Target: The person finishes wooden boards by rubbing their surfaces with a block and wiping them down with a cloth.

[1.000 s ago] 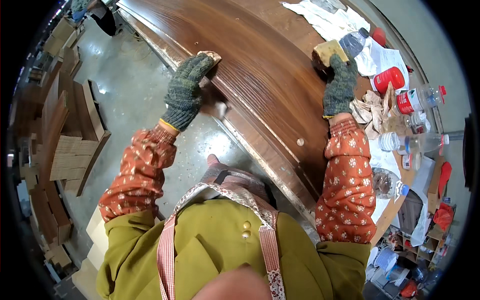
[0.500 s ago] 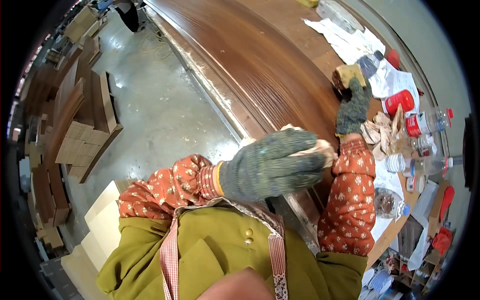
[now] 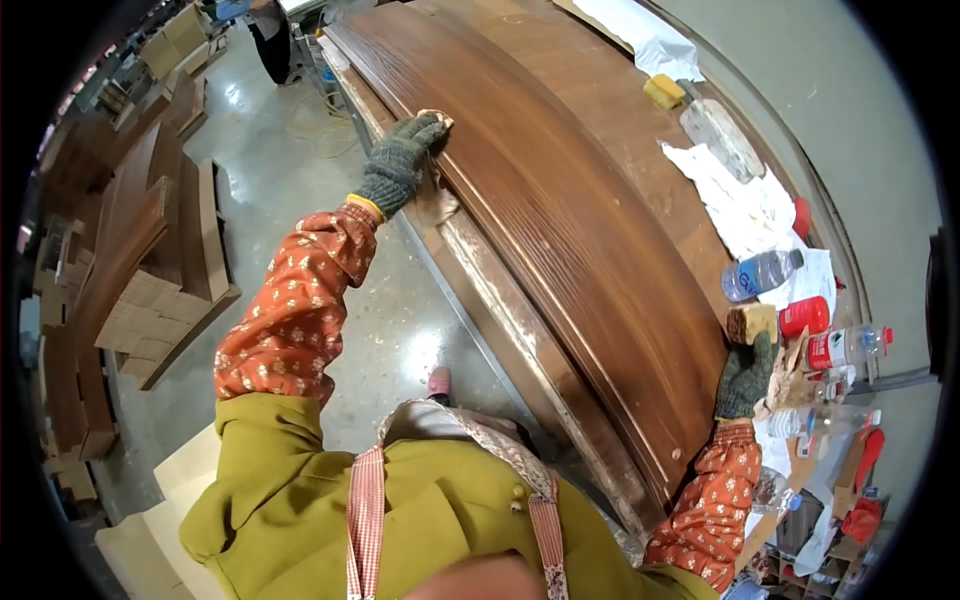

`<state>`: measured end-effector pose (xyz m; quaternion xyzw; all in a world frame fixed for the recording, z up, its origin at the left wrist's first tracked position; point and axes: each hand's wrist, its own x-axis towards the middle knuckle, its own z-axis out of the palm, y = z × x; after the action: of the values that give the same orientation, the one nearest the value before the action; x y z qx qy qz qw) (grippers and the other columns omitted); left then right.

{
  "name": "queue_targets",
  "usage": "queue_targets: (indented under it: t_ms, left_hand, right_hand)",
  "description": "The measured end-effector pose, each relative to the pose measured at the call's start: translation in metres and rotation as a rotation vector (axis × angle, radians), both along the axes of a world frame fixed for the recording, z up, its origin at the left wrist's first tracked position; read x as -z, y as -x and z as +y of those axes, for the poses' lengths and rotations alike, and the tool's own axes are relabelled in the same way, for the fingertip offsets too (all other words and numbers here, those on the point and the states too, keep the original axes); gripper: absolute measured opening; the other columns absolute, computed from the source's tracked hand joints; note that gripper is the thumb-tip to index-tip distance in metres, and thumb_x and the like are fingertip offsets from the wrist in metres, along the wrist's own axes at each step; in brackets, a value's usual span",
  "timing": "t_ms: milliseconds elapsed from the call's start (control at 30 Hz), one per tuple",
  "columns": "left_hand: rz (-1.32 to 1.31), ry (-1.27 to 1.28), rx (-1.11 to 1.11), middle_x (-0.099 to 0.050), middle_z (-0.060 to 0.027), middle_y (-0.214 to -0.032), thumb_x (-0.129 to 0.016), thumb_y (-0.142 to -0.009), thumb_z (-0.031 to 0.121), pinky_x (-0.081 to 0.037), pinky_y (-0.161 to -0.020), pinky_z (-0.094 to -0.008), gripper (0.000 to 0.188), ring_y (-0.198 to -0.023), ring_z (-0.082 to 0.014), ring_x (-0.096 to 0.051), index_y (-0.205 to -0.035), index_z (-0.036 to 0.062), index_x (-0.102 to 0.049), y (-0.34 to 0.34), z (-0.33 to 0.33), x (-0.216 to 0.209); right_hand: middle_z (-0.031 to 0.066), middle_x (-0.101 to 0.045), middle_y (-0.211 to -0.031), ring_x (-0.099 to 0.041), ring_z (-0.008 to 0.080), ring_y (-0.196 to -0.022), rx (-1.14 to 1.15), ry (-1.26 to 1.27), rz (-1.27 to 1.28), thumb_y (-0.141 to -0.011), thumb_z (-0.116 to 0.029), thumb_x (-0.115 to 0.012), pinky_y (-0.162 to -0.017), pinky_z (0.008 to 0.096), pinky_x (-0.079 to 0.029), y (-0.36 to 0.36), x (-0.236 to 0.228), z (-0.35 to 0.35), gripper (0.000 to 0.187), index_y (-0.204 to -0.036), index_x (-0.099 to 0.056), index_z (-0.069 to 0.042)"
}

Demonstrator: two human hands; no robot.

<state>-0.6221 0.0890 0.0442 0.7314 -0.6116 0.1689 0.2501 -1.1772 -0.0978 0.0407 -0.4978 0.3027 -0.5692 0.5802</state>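
Note:
A long, brown wood-grain panel (image 3: 540, 190) with a curved far side lies on the workbench. My left hand (image 3: 395, 168), in a grey-green knit glove, is closed on a pale crumpled rag (image 3: 438, 204) at the panel's left edge. Part of this rag hangs below the fingers. At the bench's right side, my right hand (image 3: 744, 382), gloved alike, grips a yellow sponge (image 3: 759, 322) whose left end is stained dark brown. The sponge is beside the panel's right edge.
Right of the panel are a clear bottle (image 3: 762, 275), a red can (image 3: 803, 316), a red-capped bottle (image 3: 850, 347), white cloth (image 3: 735, 205) and another yellow sponge (image 3: 664, 92). Stacked brown panels (image 3: 160, 250) stand on the left. A person (image 3: 268, 35) is at the far end.
My left hand has gone from in front of my chest out to the panel's far left edge with the rag. My right hand still grips the sponge; the view has shifted.

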Motion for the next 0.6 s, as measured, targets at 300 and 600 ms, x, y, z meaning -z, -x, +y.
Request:
queue_targets:
  t_ms: [300, 600]
  left_hand:
    - [-0.144, 0.115, 0.541, -0.039, -0.0083, -0.144, -0.048, -0.089, 0.015, -0.033, -0.109, -0.0429, 0.048, -0.132, -0.0259, -0.039, -0.136, 0.013, -0.043, 0.104, 0.021, 0.023]
    - [-0.082, 0.231, 0.065, -0.048, -0.0105, -0.136, -0.056, -0.066, -0.002, -0.033, -0.109, -0.0397, 0.066, -0.129, -0.0317, -0.041, -0.13, 0.0126, -0.051, -0.115, -0.012, 0.021]
  right_hand:
    - [0.0107, -0.059, -0.116, -0.055, 0.0243, -0.107, 0.204, -0.031, 0.112, -0.09, -0.024, -0.059, -0.096, 0.0366, -0.043, 0.005, -0.002, 0.001, 0.044, -0.127, -0.048, -0.002]
    - [0.0114, -0.056, -0.119, -0.053, 0.0252, -0.11, 0.358, -0.059, 0.239, -0.09, -0.026, -0.059, -0.098, 0.0373, -0.04, -0.021, -0.016, 0.008, 0.047, -0.13, -0.045, -0.005]
